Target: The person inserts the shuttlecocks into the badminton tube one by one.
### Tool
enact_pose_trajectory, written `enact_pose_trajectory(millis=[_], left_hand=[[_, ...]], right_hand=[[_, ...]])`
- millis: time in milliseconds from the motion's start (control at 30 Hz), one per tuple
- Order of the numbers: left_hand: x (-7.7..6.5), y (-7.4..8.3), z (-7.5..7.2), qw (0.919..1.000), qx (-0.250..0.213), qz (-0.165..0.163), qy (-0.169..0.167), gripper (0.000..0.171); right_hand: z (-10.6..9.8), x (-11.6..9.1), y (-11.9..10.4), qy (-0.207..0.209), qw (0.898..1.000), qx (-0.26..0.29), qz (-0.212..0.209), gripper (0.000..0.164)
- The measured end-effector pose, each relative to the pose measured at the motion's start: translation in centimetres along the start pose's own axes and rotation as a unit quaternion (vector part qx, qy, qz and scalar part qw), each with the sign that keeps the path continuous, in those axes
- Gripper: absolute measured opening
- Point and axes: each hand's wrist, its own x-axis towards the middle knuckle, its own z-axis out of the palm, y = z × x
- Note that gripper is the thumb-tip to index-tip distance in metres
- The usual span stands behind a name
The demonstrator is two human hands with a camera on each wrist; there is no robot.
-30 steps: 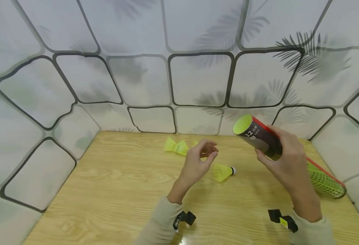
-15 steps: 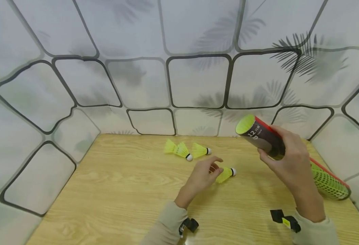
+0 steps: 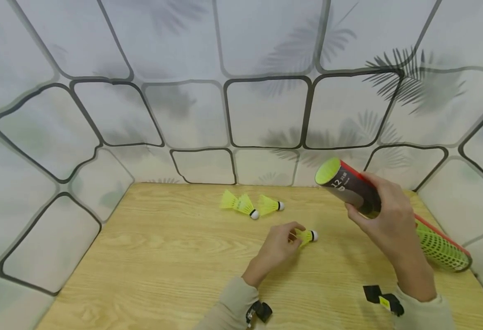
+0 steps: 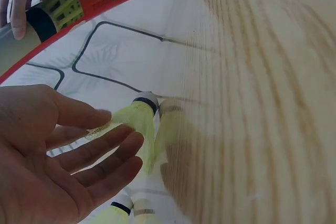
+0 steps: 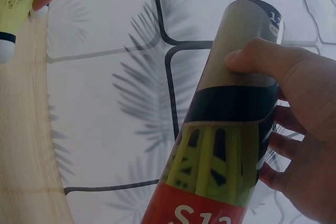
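In the head view my left hand [image 3: 280, 243] is low over the table, at the feather end of a yellow shuttlecock [image 3: 308, 236] with a white cork tip. Its fairly straight fingers lie about the skirt; I see no firm pinch in the left wrist view, where a gap shows between thumb and index finger. My right hand [image 3: 394, 215] grips a long shuttlecock tube [image 3: 350, 190] round its dark label. The tube tilts, its open mouth raised towards the left. Through its clear wall, stacked yellow-green shuttlecocks [image 5: 210, 161] show in the right wrist view.
Near the back edge of the wooden table [image 3: 150, 266] lie more shuttlecocks: two overlapping [image 3: 238, 205] and one [image 3: 270, 205] to their right. A patterned cloth wall [image 3: 266, 110] encloses the back and sides. The tube's lower end [image 3: 447, 250] is near the right table edge.
My left hand has moved right and down onto the nearest shuttlecock, uncovering the one at the back. The right hand holds the tube in nearly the same spot.
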Motion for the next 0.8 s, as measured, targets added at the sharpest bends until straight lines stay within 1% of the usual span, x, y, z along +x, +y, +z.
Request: enact_pose_trajectory(millis=[167,400,500,667,733,800], left_hand=[[0.0,-0.1,-0.3,0.9996,0.0,0.005,0.029,0.029],[0.0,-0.6,-1.4,0.9975,-0.014,0.017,0.068,0.024],[0.0,-0.5,-2.0,0.9966,-0.02,0.02,0.077,0.023],[-0.1,0.0,-3.2,0.9955,-0.032,0.019,0.088,0.021],[-0.2,0.4,-3.9,0.9942,-0.034,0.025,0.099,0.021],[-0.2,0.7,-4.7,0.9917,-0.041,0.033,0.118,0.021]], right_hand=[[0.1,0.0,0.0,-0.003,1.0,-0.003,0.002,0.079],[0.1,0.1,-0.2,-0.006,1.0,-0.002,0.003,0.079],[0.0,0.0,-0.2,-0.005,1.0,-0.002,0.003,0.078],[0.0,0.0,-0.3,-0.006,1.0,0.0,0.001,0.078],[0.0,0.1,-0.3,-0.007,1.0,0.0,0.0,0.078],[-0.1,0.1,-0.3,-0.008,1.0,0.0,0.0,0.078]])
